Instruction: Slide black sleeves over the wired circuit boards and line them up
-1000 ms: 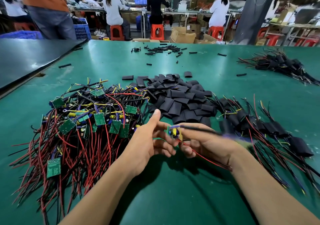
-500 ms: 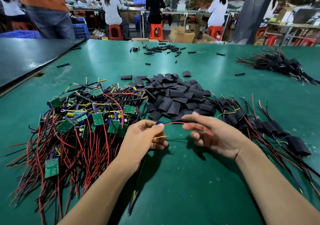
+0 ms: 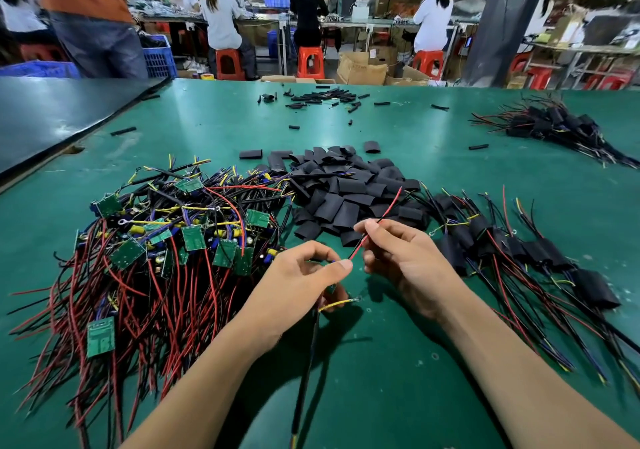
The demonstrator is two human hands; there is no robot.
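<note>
**One unit in hand with no sleeve on it, and the bare heap outweighs the done row**

My left hand (image 3: 298, 286) has its thumb and curled fingers (image 3: 318, 249) pinched together on the root of a wire bundle (image 3: 337, 275). The board itself is buried in that grip and I cannot make it out. My right hand (image 3: 408, 265) pinches the red wire (image 3: 384, 211) between thumb and forefinger a little way along, its free end pointing up over the sleeve pile. A yellow wire (image 3: 334, 305) with a ring terminal curls out below the left hand. A black cable (image 3: 306, 372) trails from it towards me across the green mat (image 3: 398, 396).

I judge this unit is being readied for sleeving. Neither hand holds a sleeve, so picking one and sliding it on are both left to do. To my right the sleeved boards (image 3: 519, 251) lie side by side in a rough row, and I take those as finished. A further sleeved bundle (image 3: 554, 125) lies well off at the far right. To my left the bare boards (image 3: 180, 241) form a tangled heap, larger by my eye than the finished row. Just beyond my hands lie the loose black sleeves (image 3: 346, 194), plenty of them.

No tray or bin holds any of this, and every heap lies directly on the mat. The only containers I see are off the bench: blue crates (image 3: 157, 57) and cardboard boxes (image 3: 360, 68) by the stools. They are too far for me to tell their contents.
</note>
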